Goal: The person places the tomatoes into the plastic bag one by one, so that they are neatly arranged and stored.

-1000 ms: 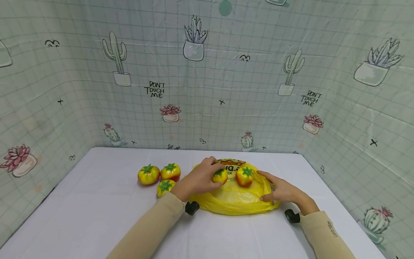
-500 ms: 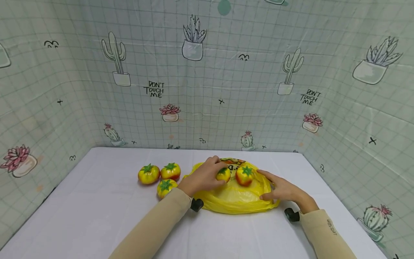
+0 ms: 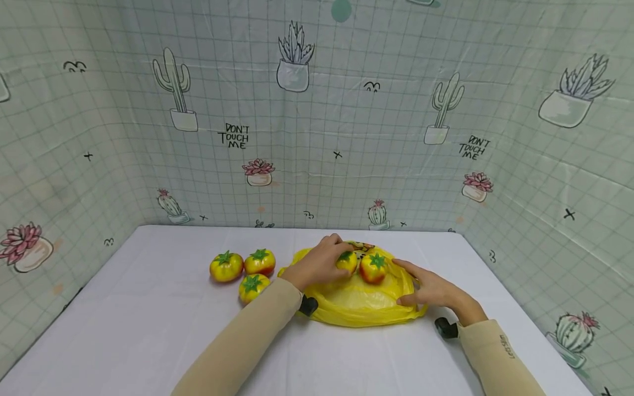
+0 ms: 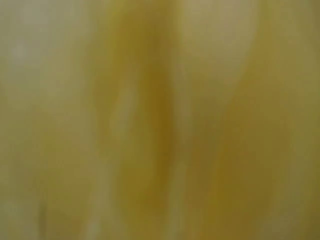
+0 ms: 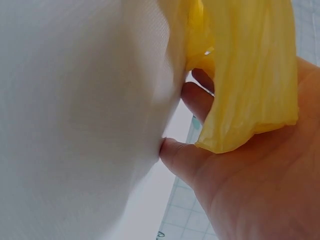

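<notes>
Round yellow-red tomato (image 3: 349,264): gripped by my left fingers (image 3: 342,245). Yellow plastic bag (image 3: 361,306) (crumpled): my right fingers (image 3: 412,268), spread, touch it.

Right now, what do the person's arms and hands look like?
The left sleeve is beige; the right sleeve is beige with small dark lettering. Each has a black piece at its cuff. The left hand and right hand are ungloved.

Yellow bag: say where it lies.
In the head view, the yellow bag lies on the white table, just right of centre, with the left hand over its left part and the right hand at its right edge.
</notes>
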The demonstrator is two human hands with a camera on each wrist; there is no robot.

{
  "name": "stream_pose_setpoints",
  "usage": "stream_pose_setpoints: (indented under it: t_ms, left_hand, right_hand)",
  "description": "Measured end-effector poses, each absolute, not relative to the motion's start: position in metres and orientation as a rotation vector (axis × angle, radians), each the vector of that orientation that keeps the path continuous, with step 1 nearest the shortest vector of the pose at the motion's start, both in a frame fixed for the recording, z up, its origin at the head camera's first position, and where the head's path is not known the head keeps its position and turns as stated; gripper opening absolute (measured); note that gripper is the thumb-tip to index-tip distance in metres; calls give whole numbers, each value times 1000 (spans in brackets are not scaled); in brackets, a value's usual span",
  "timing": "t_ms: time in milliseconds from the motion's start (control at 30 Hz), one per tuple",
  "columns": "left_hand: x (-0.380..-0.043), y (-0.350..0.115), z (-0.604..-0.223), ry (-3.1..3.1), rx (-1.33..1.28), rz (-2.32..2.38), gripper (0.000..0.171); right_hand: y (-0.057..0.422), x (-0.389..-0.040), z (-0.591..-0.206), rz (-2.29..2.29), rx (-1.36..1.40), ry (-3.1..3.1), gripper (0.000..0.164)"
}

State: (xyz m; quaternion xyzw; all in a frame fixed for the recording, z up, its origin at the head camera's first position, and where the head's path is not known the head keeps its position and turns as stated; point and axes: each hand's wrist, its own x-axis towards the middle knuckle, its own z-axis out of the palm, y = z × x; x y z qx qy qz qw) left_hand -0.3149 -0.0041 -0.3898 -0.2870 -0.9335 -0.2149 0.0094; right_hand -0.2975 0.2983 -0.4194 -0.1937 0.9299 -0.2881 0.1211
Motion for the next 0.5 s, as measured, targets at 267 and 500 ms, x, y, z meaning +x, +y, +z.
stream_pose_setpoints:
  t_ms: [267, 500]
  left_hand:
    - [-323, 3, -395, -2929, -970, -627, 53]
    - [-324, 7, -400, -2925, -963, -561, 51]
  right_hand:
    - [298, -298, -419, -841, -564, 2712, 97]
    - [298, -299, -420, -854, -555, 2709, 97]
